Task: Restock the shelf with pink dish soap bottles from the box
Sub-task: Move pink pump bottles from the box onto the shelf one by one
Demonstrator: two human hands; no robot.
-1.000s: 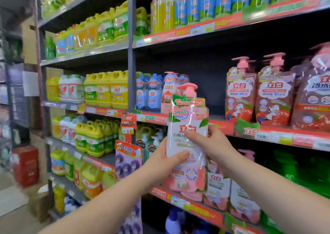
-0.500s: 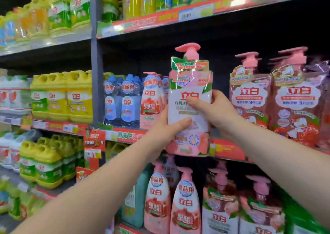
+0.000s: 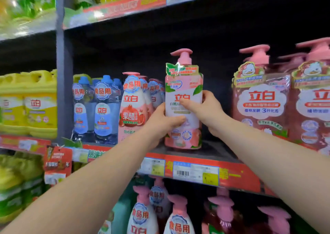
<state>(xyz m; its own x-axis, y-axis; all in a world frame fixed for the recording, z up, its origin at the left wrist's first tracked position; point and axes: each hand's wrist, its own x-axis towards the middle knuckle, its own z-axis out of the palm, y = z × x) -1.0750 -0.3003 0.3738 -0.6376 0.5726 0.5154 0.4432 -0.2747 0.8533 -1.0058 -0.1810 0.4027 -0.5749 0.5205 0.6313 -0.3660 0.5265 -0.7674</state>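
Far left: yellow jugs (image 3: 35,105) in a row in the neighbouring bay, edges blurred. Right of the grey upright (image 3: 61,90) stand blue bottles (image 3: 101,108), then pink-and-white pump bottles (image 3: 132,108) with a pomegranate label.

Left hand (image 3: 166,121) grips the pink dish soap bottle (image 3: 184,83) from its left side. The thumb lies across the lower front of the label; the fingers are hidden behind.

The bottle is upright, pump head on top, base down on the shelf (image 3: 223,151) in the gap between the pomegranate bottles and the larger stock to the right. Price tags (image 3: 194,173) sit on the shelf's front edge, just below it.

Right hand (image 3: 205,110) grips the same bottle from its right side, thumb pressed on the middle of the label, fingers curled round the far edge.

Far right: large pink pump bottles (image 3: 260,99), upright, close beside the right wrist.
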